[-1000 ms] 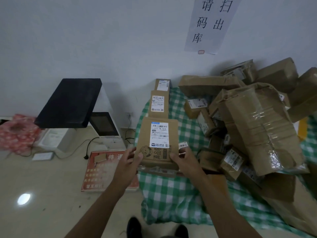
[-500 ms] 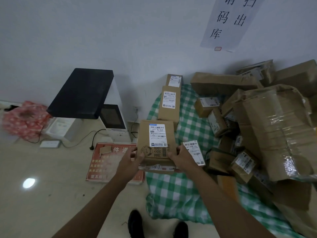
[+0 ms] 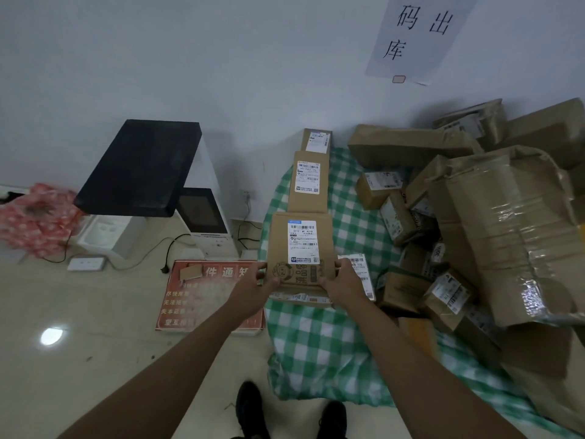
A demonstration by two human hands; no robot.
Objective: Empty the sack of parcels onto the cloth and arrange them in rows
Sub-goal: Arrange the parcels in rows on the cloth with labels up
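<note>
A green and white checked cloth (image 3: 319, 340) lies on the floor against the wall. Along its left edge stands a row of brown cardboard parcels: a small one (image 3: 316, 140) at the wall, a longer one (image 3: 307, 182) behind the nearest, and the nearest labelled parcel (image 3: 300, 245). My left hand (image 3: 258, 285) grips that parcel's near left corner and my right hand (image 3: 343, 282) grips its near right corner. A flat white-labelled packet (image 3: 361, 274) lies under and beside my right hand. To the right sits a jumbled heap of parcels (image 3: 408, 217).
A big taped brown package (image 3: 519, 236) tops the heap at right. Left of the cloth lie a red notice board (image 3: 202, 299), a white machine with a black top (image 3: 142, 166), cables, a power strip (image 3: 86, 263) and a red patterned bag (image 3: 34, 217). My shoes (image 3: 250, 407) stand at the cloth's near edge.
Both hands have kept hold of the nearest parcel and slid it slightly away, up against the longer parcel in the row. My view has shifted left.
</note>
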